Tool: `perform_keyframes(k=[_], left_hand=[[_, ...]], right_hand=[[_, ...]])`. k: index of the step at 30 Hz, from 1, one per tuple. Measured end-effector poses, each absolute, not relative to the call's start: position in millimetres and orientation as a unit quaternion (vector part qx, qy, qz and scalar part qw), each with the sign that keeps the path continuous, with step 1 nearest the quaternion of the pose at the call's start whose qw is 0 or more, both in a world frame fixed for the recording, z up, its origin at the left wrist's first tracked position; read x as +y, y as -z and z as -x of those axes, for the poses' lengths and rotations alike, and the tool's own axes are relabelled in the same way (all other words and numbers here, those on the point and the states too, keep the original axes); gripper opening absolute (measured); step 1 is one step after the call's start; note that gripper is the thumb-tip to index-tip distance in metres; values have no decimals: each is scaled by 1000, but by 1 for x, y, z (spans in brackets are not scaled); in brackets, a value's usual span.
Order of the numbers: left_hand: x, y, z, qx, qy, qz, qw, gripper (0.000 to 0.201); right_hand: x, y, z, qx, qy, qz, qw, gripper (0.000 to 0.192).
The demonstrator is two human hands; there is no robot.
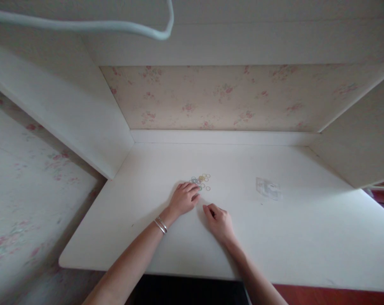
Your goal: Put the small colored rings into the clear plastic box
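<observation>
A small cluster of thin rings (pixel 206 179), some yellowish and some grey or greenish, lies on the white desk (pixel 166 161); whether they are rubber bands or something else I cannot tell. My left hand (pixel 184 198), with two silver bangles (pixel 161 225) at the wrist, reaches to the near left edge of the cluster. Its fingers are stretched out, the tips at the nearest rings and covering part of them. My right hand (pixel 219 221) rests on the desk just nearer to me, fingers curled with thumb and forefinger together. Whatever they may hold is too small to make out.
A clear plastic bag (pixel 268 189) lies flat to the right of the rings. White side panels (pixel 93 118) and a flowered back wall (pixel 211 97) enclose the desk. A white cable or tube (pixel 115 26) hangs across the top left.
</observation>
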State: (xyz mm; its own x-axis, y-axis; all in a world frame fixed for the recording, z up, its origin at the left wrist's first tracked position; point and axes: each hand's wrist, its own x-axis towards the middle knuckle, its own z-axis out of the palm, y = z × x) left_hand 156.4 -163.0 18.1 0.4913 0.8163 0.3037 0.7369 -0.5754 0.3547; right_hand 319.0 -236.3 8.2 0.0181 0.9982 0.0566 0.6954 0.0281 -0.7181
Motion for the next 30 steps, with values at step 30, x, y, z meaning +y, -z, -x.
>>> perform_keyframes(k=[30], left_hand=[[-157, -11, -148, 479, -246, -839, 76, 17]], right_hand=[[-240, -10, -318, -695, -218, 638, 251, 41]])
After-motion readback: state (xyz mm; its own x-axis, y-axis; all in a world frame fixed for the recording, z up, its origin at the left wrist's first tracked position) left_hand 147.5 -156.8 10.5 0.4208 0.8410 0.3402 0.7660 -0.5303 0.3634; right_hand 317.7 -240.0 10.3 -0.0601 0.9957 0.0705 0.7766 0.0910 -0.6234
